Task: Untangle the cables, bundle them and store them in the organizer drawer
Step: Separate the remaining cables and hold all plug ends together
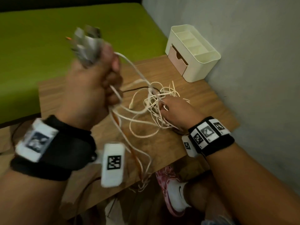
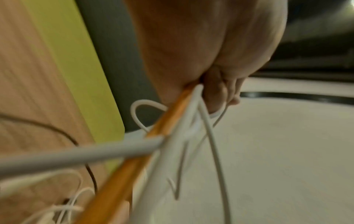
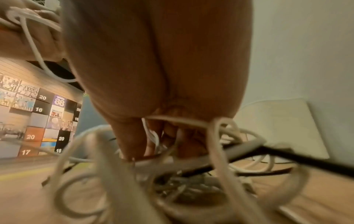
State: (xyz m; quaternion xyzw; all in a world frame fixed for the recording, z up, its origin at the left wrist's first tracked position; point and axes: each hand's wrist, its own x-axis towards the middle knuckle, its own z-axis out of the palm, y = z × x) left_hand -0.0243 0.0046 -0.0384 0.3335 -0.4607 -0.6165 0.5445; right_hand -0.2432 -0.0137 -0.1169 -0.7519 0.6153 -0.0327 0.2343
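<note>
A tangle of white cables with a thin black one lies on the wooden table. My left hand is raised above the table's left part, gripping a bunch of white cables whose plug ends stick up, blurred. An orange cable and white ones hang from that fist. My right hand is down in the tangle, its fingers curled among white loops. The cream organizer with a pink drawer, slightly open, stands at the back right.
A grey wall runs along the table's right side. A green surface lies behind and left of the table. Cables dangle over the table's front edge. My shoe shows below it.
</note>
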